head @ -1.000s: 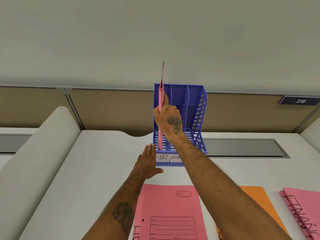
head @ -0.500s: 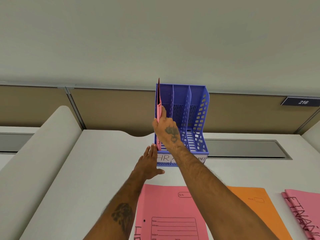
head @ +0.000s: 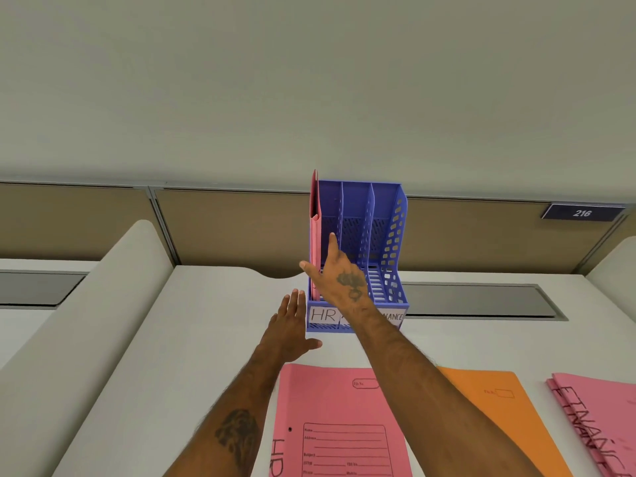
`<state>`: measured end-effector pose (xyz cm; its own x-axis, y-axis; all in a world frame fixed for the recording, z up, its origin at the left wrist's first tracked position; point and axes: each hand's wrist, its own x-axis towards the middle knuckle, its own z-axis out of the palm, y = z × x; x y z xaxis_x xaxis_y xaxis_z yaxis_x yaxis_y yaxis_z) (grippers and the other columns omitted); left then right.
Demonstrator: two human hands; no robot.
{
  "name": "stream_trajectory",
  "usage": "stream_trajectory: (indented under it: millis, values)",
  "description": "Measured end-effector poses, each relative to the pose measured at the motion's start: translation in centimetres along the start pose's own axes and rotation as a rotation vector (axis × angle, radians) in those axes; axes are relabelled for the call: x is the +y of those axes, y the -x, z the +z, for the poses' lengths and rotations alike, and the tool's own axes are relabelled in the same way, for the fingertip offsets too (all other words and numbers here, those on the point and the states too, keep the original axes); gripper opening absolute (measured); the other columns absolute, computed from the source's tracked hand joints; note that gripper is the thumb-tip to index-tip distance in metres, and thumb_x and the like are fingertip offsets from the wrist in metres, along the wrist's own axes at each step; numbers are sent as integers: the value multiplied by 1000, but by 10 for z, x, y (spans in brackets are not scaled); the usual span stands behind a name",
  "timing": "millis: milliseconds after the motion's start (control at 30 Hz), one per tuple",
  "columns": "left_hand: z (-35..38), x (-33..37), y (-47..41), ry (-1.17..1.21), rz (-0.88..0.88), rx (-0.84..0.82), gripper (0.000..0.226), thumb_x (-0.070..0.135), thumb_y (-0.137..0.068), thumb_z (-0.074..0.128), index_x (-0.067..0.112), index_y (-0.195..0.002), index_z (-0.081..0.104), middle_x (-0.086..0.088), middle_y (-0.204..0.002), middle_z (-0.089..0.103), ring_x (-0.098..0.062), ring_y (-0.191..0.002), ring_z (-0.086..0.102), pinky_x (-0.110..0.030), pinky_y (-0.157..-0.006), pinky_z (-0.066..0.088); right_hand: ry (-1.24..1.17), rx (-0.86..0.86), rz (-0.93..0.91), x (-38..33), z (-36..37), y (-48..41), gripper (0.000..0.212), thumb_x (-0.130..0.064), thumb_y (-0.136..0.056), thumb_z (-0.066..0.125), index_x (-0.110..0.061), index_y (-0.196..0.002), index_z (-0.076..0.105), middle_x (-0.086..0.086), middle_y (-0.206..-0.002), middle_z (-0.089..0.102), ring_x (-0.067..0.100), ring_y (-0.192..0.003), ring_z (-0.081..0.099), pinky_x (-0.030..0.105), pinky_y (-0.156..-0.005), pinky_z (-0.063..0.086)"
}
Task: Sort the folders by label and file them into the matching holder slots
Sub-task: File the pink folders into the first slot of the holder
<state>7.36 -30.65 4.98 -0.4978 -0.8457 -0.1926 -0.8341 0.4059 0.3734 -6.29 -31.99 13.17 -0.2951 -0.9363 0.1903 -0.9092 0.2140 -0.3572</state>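
White worktop: my left hand (head: 290, 330) lies flat beside the holder (head: 361, 256) to steady it; right hand (head: 339, 273), fingers spread, nudges pink folder (head: 315, 235) into HR slot.

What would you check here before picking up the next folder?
1. Pink folder upright in the leftmost slot, above the HR label: ok.
2. Right hand off that folder, fingers spread: ok, apparently.
3. Left hand flat beside the blue holder, steadying it: ok.
4. Next folder marked HR lying within reach on the desk: ok.
5. Middle slot's label readable: not ok, the right forearm covers it.
6. Orange folder label readable: cannot tell.
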Motion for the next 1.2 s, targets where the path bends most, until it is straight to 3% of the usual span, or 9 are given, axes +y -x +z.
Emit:
stream_trajectory:
  millis: [100,167,233,500,633,767,1200]
  values:
    - [-3,-1,16,-48,-29,33,108,61,-88,57,18,-156,-17,-6,-164,-23,-29,-151,-19,-52,-122,7,26,-42,-8,7,-3,23,97,-81,-81,20,-22,-154,-4,16,-159,19,36,-144,25,54,-111,30]
    - [-5,-2,28,-104,-31,68,108,64,-88,54,19,-155,-19,-6,-163,-26,-30,-150,-21,-53,-121,4,74,-39,-25,15,-5,41,98,-82,-78,10,-22,-154,-6,13,-163,4,34,-149,5,55,-116,15]
    - [-6,-3,41,-170,-5,101,108,67,-88,50,20,-154,-21,-7,-162,-28,-30,-150,-24,-53,-121,0,115,-16,-42,24,-7,60,99,-82,-77,6,-22,-154,-5,13,-163,-3,33,-149,-3,56,-117,10]
    - [1,-5,91,-259,78,158,101,78,-86,33,27,-152,-24,-3,-160,-32,-27,-148,-28,-53,-118,-11,219,-12,-31,48,-11,143,112,-85,-64,-22,-21,-155,-1,14,-162,-4,33,-149,-6,56,-117,1]
    - [19,-6,115,-240,78,143,99,82,-79,17,29,-150,-26,-3,-159,-32,-27,-148,-27,-55,-118,-12,237,-57,10,61,-4,184,99,-81,-76,-8,-21,-155,0,14,-162,-3,33,-149,-4,57,-118,5]
    - [40,-2,137,-213,78,118,97,79,-86,26,28,-152,-24,-4,-161,-29,-28,-149,-26,-56,-118,-12,271,-111,27,78,6,223,96,-79,-79,-3,-20,-155,2,16,-162,-1,34,-149,-4,58,-117,6]
    - [96,18,198,-232,13,51,93,76,-89,21,25,-144,-34,-7,-159,-33,-26,-144,-33,-55,-118,-12,236,-245,40,128,26,293,92,-77,-83,3,-19,-154,-3,16,-161,-8,33,-149,-10,57,-116,5]
